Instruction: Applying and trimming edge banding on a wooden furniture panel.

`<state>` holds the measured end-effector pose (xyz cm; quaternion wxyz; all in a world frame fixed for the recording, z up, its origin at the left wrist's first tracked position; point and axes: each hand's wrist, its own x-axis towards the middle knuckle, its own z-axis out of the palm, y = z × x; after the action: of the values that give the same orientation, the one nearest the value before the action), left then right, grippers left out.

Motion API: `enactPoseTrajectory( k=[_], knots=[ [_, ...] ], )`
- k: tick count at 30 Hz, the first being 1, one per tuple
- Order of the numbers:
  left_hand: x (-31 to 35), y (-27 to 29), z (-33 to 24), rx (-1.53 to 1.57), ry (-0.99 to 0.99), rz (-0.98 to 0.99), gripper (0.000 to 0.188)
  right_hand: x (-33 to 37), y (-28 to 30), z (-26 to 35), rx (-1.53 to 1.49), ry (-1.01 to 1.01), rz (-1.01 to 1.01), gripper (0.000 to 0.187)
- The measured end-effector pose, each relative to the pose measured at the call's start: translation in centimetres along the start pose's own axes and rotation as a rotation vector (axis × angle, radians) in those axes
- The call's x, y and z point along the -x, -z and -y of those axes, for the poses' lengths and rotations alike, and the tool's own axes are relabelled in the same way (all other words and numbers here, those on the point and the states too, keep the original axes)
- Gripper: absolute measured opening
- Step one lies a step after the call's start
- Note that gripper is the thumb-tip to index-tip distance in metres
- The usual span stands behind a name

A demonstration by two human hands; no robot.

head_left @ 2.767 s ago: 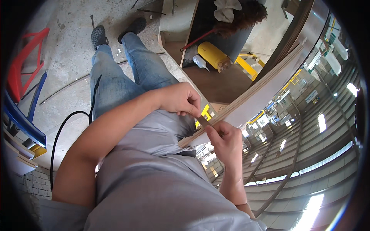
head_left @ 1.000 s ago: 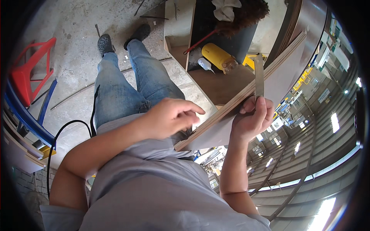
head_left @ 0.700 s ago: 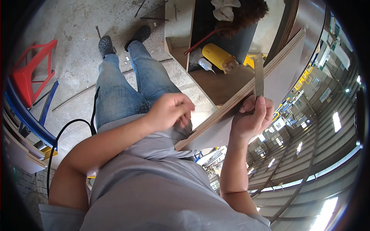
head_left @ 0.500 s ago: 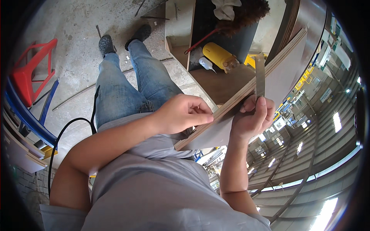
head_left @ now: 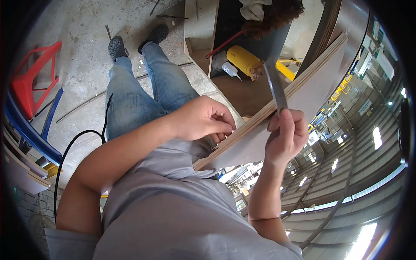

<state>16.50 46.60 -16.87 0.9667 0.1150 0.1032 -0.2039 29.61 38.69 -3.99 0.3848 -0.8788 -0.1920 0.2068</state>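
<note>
A plywood panel [head_left: 242, 151] with a pale face and a layered edge runs diagonally from my waist toward the upper right. My right hand [head_left: 287, 136] is closed at its pale face, gripping the lower end of a flat metal strip [head_left: 275, 86]. The strip points up past the layered edge, tilted left; its exact kind is unclear. On the other side of the panel my left hand [head_left: 203, 118] has its fingers curled, thumb against fingertips, close to the edge. Whatever it may pinch is too small or hidden to name.
Beyond the panel, a brown shelf surface [head_left: 232, 96] holds a yellow bottle [head_left: 243, 60], a small white squeeze bottle [head_left: 230, 69] and a brown duster [head_left: 281, 17] with a red handle. A red plastic stool [head_left: 32, 84] and a blue metal frame [head_left: 32, 130] stand at left. A black cable [head_left: 71, 149] hangs beside my left arm.
The metal strip's upper end has swung left, and my right hand has turned with it. My left hand has drawn slightly back from the panel edge, with its fingers more curled.
</note>
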Motion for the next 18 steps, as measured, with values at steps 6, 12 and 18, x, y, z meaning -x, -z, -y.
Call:
enactPoseTrajectory(
  k=[6,12,18],
  knots=[
    [-0.3,-0.2,1.0,-0.104,-0.163,0.000,0.028,1.1,0.6,1.1,0.127,-0.057,0.178,0.016],
    [-0.4,0.2,2.1,-0.043,-0.018,0.058,0.035,0.3,1.0,-0.5,-0.153,-0.109,0.102,0.019],
    [-0.2,0.6,3.8,-0.046,-0.085,0.105,0.035,0.7,0.7,-1.6,-0.316,-0.086,-0.016,0.017]
  ],
)
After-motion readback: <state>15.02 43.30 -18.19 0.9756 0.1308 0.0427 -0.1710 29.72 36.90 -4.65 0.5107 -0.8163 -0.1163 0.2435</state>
